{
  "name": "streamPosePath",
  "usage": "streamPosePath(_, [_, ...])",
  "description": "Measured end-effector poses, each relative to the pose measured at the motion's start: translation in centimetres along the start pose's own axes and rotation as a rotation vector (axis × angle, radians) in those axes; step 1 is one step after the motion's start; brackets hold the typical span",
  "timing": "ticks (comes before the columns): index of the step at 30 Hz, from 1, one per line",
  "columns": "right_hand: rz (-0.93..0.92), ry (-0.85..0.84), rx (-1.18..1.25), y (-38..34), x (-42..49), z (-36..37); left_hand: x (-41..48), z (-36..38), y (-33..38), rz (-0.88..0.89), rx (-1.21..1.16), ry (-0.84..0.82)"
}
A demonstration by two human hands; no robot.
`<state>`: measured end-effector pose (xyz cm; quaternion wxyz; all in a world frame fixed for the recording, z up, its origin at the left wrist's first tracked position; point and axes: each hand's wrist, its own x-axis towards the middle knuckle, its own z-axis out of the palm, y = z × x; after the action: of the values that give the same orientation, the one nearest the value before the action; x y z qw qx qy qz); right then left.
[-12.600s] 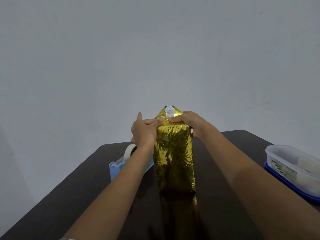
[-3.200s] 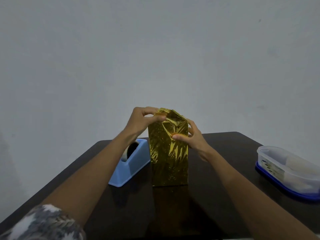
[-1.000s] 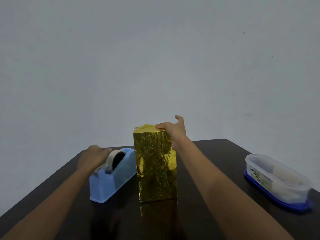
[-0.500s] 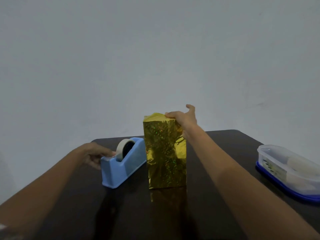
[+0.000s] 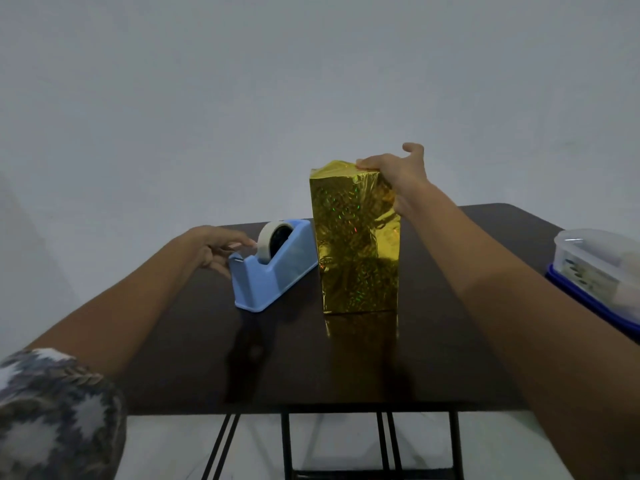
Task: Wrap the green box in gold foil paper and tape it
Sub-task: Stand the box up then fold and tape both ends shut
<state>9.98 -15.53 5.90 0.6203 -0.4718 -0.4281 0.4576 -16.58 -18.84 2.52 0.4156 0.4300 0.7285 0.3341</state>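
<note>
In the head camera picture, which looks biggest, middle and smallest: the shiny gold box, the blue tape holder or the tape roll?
Largest: gold-wrapped box.
Next: blue tape dispenser.
Smallest: white tape roll, sitting in the dispenser.
All stand about equally far away, so nearness hardly matters.

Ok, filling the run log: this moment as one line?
stage: fetching tape | left hand: at tape dispenser | right hand: pressing top of gold-wrapped box | box upright on table

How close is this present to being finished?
Nearly there. Done: the gold-wrapped box shows no green on any visible side and stands upright. In hand: the right hand presses the folded top down while the left hand reaches for tape at the dispenser. Left: tear a strip and tape that top fold.
</note>
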Motion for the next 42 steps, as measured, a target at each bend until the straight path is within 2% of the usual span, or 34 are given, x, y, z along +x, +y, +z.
streamPosePath(6, [0.008,0.003,0.018,-0.2,-0.3,-0.1,0.4,0.4,-0.7,0.018,-0.173,0.052])
streamPosePath(10, [0.011,0.007,0.013,-0.2,-0.6,-0.2,0.3,0.9,-1.9,-0.001,-0.222,0.048])
streamPosePath(17, [0.008,0.021,0.005,-0.4,-0.7,-0.2,0.4,0.5,-2.8,0.067,-0.381,0.042])
streamPosePath(26, [0.011,0.024,0.009,-0.6,-1.2,-0.3,1.5,1.0,-4.8,0.189,-0.691,0.18])
streamPosePath(32, [0.004,0.016,0.011,-0.5,-1.4,-0.4,2.8,1.5,-8.0,0.201,-0.879,0.157])
streamPosePath(35, [0.001,0.02,0.013,-0.5,-1.3,-0.5,2.9,1.9,-8.7,0.22,-0.911,0.167])
streamPosePath(42, [-0.003,0.028,0.008,-0.3,-0.9,-0.3,1.7,0.9,-6.7,0.256,-0.787,0.156])
